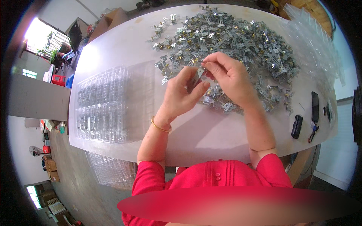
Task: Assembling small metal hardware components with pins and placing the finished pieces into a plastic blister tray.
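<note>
My left hand [182, 93] is closed around a small flat metal bracket [200, 72], which tilts up between thumb and fingers. Right beside it, my right hand [230, 78] pinches with thumb and forefinger at the bracket's upper end. Whether the right fingers grip that same bracket or a separate small piece is too small to tell. Behind and below both hands spreads a large pile of grey metal brackets [233, 39], some with brass-coloured parts. To the left lies a clear plastic tray [122, 103], with rows of its pockets filled with metal parts.
Clear plastic sheets or trays [315, 41] are heaped at the far right of the white table [188, 145]. Near the right edge lie a black phone-like object [315, 107] and a small black case [297, 126]. More clear trays [111, 169] are stacked below the table's front left edge.
</note>
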The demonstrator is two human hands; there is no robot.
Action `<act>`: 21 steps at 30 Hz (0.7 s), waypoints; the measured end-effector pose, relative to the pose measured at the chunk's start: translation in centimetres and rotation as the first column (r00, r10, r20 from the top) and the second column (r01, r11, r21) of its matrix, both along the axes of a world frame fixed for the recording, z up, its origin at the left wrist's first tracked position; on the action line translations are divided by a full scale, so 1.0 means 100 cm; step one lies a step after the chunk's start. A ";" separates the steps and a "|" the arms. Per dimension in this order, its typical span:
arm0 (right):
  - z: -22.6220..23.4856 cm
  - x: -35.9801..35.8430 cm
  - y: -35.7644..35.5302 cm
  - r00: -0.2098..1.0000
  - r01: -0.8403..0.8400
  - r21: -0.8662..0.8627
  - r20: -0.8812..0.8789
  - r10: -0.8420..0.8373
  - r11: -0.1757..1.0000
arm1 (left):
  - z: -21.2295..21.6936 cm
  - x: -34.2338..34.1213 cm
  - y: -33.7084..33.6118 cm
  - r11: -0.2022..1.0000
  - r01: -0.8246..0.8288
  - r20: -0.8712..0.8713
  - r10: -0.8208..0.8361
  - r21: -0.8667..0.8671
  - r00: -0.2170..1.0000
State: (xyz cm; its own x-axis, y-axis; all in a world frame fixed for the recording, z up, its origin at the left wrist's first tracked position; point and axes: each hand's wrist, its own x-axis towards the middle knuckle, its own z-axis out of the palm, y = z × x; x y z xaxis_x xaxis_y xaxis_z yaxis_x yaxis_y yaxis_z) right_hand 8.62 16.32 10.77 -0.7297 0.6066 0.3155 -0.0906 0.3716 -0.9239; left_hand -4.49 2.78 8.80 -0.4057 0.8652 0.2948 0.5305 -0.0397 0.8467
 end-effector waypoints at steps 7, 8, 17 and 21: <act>0.006 0.001 0.003 0.999 0.040 -0.034 -0.007 -0.040 0.999 | 0.007 -0.010 -0.002 0.940 0.304 0.612 -0.331 0.151 0.718; 0.005 0.000 0.003 0.999 0.039 -0.026 -0.037 -0.040 0.999 | 0.008 -0.011 -0.002 0.921 0.362 0.631 -0.367 0.143 0.683; 0.019 0.006 -0.012 0.983 0.176 0.342 -0.104 -0.149 0.923 | -0.004 -0.017 0.003 0.936 0.148 0.663 -0.331 0.318 0.672; 0.020 0.007 -0.015 0.993 0.100 0.394 0.024 -0.119 0.914 | -0.007 -0.018 0.004 0.947 0.126 0.647 -0.294 0.294 0.704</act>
